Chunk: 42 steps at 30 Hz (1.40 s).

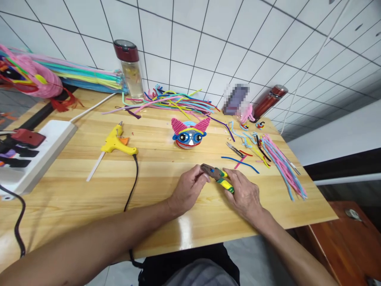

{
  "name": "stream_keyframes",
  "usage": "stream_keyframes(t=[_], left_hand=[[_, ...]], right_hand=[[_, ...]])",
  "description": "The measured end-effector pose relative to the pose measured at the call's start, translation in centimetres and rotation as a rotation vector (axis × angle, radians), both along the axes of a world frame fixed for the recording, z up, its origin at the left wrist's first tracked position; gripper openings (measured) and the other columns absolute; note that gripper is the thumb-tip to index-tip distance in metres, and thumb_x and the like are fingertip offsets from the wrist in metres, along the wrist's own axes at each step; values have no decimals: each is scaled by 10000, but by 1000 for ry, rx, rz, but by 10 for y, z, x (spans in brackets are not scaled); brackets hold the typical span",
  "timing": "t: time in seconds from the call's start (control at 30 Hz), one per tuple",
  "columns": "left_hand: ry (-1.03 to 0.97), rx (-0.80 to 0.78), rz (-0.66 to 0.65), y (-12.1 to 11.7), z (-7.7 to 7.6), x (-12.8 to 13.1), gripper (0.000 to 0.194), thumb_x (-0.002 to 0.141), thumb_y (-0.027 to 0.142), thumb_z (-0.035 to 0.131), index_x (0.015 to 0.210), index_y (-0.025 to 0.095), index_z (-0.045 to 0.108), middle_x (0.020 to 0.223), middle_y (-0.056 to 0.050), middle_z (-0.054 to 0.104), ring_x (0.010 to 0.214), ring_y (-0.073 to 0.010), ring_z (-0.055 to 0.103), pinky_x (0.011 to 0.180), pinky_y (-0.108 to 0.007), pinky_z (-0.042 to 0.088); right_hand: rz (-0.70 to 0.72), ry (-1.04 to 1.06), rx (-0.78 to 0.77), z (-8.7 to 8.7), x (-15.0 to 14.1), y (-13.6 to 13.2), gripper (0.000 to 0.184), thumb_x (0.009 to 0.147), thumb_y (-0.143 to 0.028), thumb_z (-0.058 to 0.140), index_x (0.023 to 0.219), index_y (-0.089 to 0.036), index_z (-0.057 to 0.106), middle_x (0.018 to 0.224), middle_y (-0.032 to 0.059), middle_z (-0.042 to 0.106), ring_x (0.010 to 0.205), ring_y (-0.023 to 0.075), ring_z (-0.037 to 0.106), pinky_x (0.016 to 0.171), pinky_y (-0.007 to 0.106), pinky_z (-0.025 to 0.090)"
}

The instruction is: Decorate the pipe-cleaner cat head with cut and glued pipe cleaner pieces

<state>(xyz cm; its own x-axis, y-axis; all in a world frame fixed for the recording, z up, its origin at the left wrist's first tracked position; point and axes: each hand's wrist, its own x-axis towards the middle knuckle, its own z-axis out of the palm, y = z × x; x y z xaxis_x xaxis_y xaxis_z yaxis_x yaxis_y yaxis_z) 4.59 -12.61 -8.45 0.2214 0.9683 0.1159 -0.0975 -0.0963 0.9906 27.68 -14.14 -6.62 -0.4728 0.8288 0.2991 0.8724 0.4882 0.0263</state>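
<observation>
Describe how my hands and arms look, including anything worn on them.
Your left hand and right hand are ungloved, with no watch or bracelet visible. No sleeve shows on your left forearm or right forearm. Between them, a grey garment and a black one show.

Centre of the frame now, and the left hand's [187, 188] fingertips are partly hidden from me by the head of the pliers [216, 173]; whatever they pinch, I can't tell. That blue speck [212, 171] on the tool? Too small to name! The right hand [244, 195] hides its own palm from me. Upper right, a purple object [237, 98] is all pixel blocks. Over at left, the edge cuts off the pink figure [49, 82] and the power strip [58, 137], and the left forearm covers part of the black cord [136, 171].
</observation>
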Motion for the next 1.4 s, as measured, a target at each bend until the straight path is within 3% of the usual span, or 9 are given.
stream_keyframes(t=[0.2, 0.4, 0.5, 0.9, 1.2, 1.4], left_hand=[[125, 149, 18, -5, 3, -4, 176, 993, 288, 525, 852, 204, 589, 816, -32, 672, 733, -159, 592, 693, -276, 474], [211, 669, 23, -7, 2, -6, 126, 1003, 136, 490, 972, 205, 592, 875, -52, 711, 780, -165, 662, 733, -272, 533], [227, 796, 38, -8, 4, -6, 125, 1010, 122, 487, 1020, 201, 583, 896, -64, 729, 790, -173, 680, 741, -283, 553], [290, 826, 32, -13, 5, -6, 134, 1026, 138, 460, 1035, 199, 578, 886, -57, 741, 775, -176, 688, 721, -295, 539], [384, 774, 45, -15, 2, -5, 172, 1057, 179, 438, 939, 209, 559, 812, -37, 697, 725, -170, 648, 699, -290, 514], [362, 685, 83, -16, 2, -4, 165, 1056, 193, 471, 915, 207, 556, 786, -26, 675, 700, -163, 626, 683, -274, 493]], right_hand=[[52, 16, 149, 0, 0, 3, 617, 974, -248, 569, 1563, -166, 406, 1241, 159, 728, 1107, 280, 713, 839, 334, 587], [146, 136, 308, -10, 2, 9, 654, 998, -251, 528, 1621, -148, 357, 1200, 176, 705, 1101, 298, 700, 857, 375, 603], [171, 170, 332, -14, 2, 9, 671, 972, -210, 540, 1617, -127, 375, 1190, 190, 696, 1102, 302, 697, 838, 381, 615], [179, 193, 324, -19, 4, 8, 674, 958, -233, 571, 1601, -169, 381, 1167, 176, 709, 1084, 306, 711, 819, 404, 630], [194, 218, 303, -17, 4, 9, 524, 965, -186, 551, 1482, -195, 466, 1099, 136, 728, 1007, 273, 728, 781, 369, 591], [204, 199, 274, -17, 5, 9, 383, 1001, -290, 543, 1368, -184, 524, 1068, 130, 760, 963, 283, 743, 807, 406, 521]])
